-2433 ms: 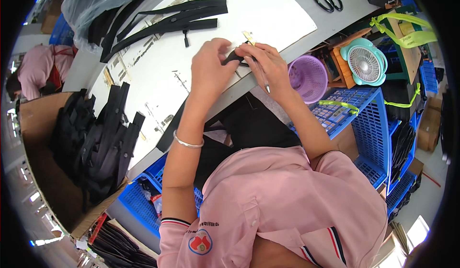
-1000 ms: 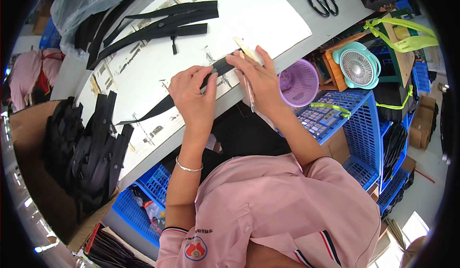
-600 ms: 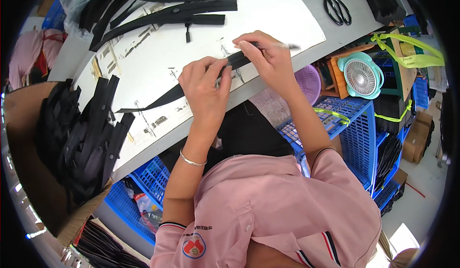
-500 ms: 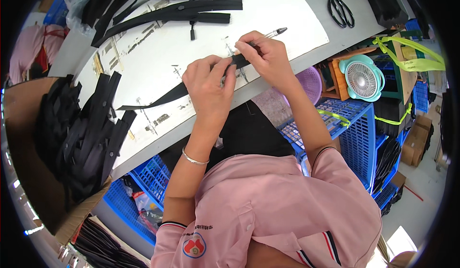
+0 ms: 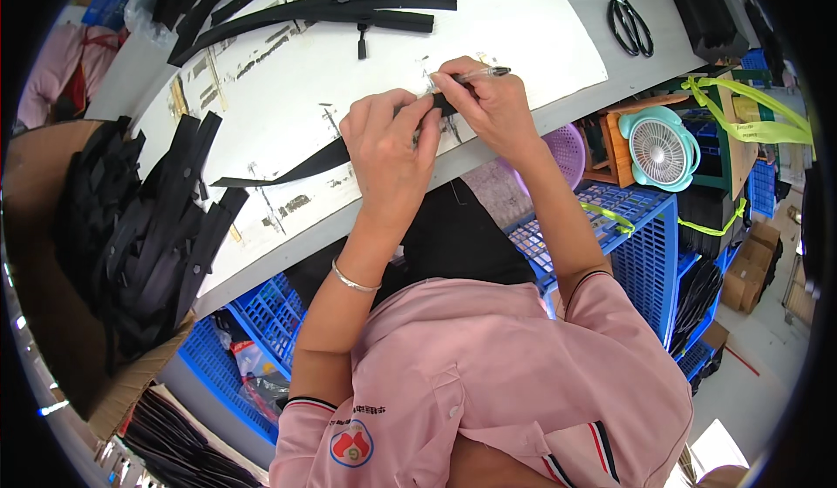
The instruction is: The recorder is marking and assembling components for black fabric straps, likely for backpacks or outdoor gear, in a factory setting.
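Observation:
A black zipper lies slantwise across the white board near the table's front edge. My left hand is closed on it, thumb and fingers pinching near its right end. In my right hand is a clear pen with a dark end, held between bent fingers and thumb, close to the zipper's right end. My fingers partly hide that end and the pen's tip. Farther back, more black zippers lie side by side, one with its pull hanging toward me.
A cardboard box at the left overflows with black zippers. Black-handled scissors lie at the far right of the table. Right of the table are a turquoise fan, a purple basket and blue crates.
The pen has tipped lower and flatter in my right hand, its dark end dropping. My left hand stays on the zipper. The whole view has shifted slightly.

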`<action>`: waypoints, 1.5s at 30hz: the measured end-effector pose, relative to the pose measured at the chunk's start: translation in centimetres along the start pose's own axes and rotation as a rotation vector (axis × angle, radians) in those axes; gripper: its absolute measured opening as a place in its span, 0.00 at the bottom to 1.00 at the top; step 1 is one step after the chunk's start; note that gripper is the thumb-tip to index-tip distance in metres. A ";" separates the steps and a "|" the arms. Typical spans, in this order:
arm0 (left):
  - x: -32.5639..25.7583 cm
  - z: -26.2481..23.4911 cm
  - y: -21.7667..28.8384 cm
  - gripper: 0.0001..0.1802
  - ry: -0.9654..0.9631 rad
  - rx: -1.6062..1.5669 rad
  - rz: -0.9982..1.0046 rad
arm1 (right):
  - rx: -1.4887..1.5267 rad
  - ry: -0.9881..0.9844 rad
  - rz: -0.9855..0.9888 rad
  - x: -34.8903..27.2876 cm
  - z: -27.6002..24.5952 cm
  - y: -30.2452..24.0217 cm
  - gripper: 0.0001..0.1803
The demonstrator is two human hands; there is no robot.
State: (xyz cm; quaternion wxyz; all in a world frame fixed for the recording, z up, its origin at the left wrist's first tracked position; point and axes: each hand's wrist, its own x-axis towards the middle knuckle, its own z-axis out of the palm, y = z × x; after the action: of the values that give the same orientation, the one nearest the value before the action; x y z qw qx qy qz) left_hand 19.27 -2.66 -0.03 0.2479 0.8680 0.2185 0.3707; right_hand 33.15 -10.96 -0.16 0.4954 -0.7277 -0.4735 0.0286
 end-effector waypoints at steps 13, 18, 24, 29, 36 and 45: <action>-0.1 0.2 -0.1 0.09 0.029 -0.010 -0.013 | 0.082 -0.138 -0.034 -0.5 -1.4 0.2 0.10; -0.3 -0.2 -0.6 0.10 0.023 0.024 -0.031 | 0.071 -0.142 -0.043 -0.5 -1.0 0.1 0.10; -2.1 -5.2 -0.2 0.17 0.137 0.060 -0.047 | 0.356 -0.082 0.198 -1.1 -2.1 -0.3 0.07; -6.9 -14.0 -5.3 0.18 0.180 0.367 -0.225 | -0.066 -0.115 -0.026 -1.1 -0.9 -0.6 0.16; -9.3 -20.0 -11.4 0.18 0.238 0.576 -0.345 | -0.518 0.010 -0.266 4.4 3.4 -0.4 0.24; -6.7 -18.6 -9.9 0.03 0.245 0.242 -0.238 | -0.390 0.192 -0.261 2.7 6.1 -4.8 0.16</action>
State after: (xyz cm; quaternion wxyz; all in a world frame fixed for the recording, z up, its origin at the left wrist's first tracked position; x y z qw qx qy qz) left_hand -0.83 6.28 1.70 0.1555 0.8080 0.3909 0.4124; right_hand 28.33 -4.48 1.42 0.3879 -0.7415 -0.5109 -0.1968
